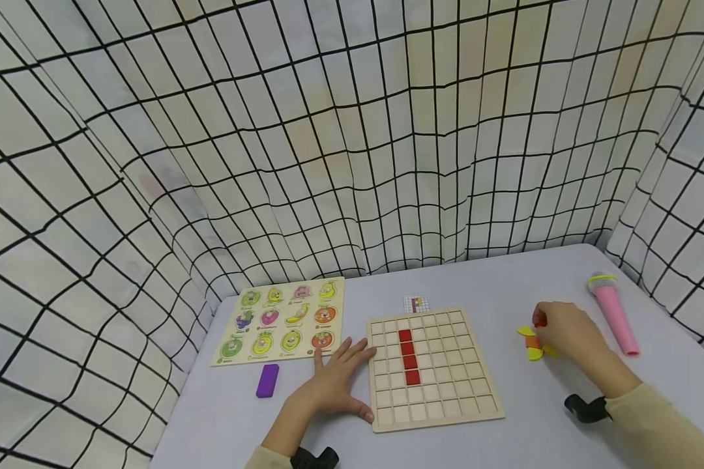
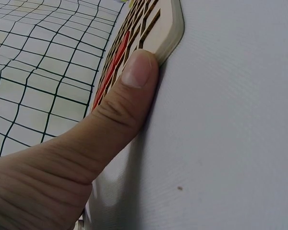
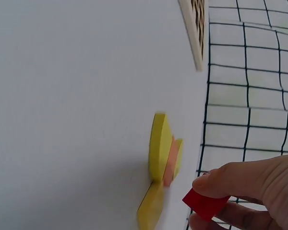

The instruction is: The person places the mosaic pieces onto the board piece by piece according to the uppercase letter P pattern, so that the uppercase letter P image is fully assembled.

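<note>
A wooden grid board [image 1: 452,394] lies on the table with several red square tiles [image 1: 409,361] in one column of its cells. My left hand [image 1: 331,384] rests spread at the board's left edge, fingertips and thumb against the frame; in the left wrist view its thumb [image 2: 137,76] touches the corner. To the board's right, my right hand [image 1: 569,329] pinches a red square tile [image 3: 206,203] between thumb and fingers. Just under that hand lie yellow pieces [image 3: 159,148] with rounded sides and an orange piece [image 1: 531,341], partly overlapping in view.
A fruit picture board [image 1: 278,322] lies at the back left, with a purple block [image 1: 267,381] in front of it. Behind the grid board is a small pattern card [image 1: 416,304]. A pink toy microphone [image 1: 616,316] lies at the right. Black netting [image 1: 352,163] surrounds the table's back and sides.
</note>
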A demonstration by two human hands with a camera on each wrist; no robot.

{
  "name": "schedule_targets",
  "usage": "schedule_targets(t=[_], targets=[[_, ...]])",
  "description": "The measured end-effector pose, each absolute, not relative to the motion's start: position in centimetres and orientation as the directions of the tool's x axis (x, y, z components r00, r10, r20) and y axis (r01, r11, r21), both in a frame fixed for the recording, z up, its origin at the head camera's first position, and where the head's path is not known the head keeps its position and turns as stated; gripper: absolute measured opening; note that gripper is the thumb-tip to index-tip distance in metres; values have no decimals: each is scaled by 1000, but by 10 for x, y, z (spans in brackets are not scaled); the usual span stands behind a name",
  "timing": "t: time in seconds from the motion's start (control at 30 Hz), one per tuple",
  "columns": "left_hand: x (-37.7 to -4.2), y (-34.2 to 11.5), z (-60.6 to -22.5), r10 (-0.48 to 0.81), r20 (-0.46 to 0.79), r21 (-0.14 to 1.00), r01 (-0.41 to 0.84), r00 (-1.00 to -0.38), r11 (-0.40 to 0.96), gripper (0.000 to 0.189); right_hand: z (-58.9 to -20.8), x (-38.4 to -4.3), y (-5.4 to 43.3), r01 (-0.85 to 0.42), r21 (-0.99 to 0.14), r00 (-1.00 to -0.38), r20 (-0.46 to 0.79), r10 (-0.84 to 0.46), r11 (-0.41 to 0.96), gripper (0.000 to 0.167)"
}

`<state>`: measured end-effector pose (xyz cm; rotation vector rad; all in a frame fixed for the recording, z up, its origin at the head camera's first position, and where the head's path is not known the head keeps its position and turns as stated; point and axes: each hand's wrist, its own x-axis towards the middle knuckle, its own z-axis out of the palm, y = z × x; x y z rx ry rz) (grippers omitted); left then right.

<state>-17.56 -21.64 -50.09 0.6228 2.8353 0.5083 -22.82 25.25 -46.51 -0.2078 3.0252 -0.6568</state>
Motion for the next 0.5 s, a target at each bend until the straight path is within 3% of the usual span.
schedule_targets(t=[0.23,0.5], targets=[[-176,-216,-501,440,-113,364,375,-891,853,126,-462,-218,228,-273,-326,-957,189,-220,905,13],[-175,-216,-501,433,-121,360,367,-893,858,125,-452,-208,203,-269,-450,-963,141,-230,852,9]])
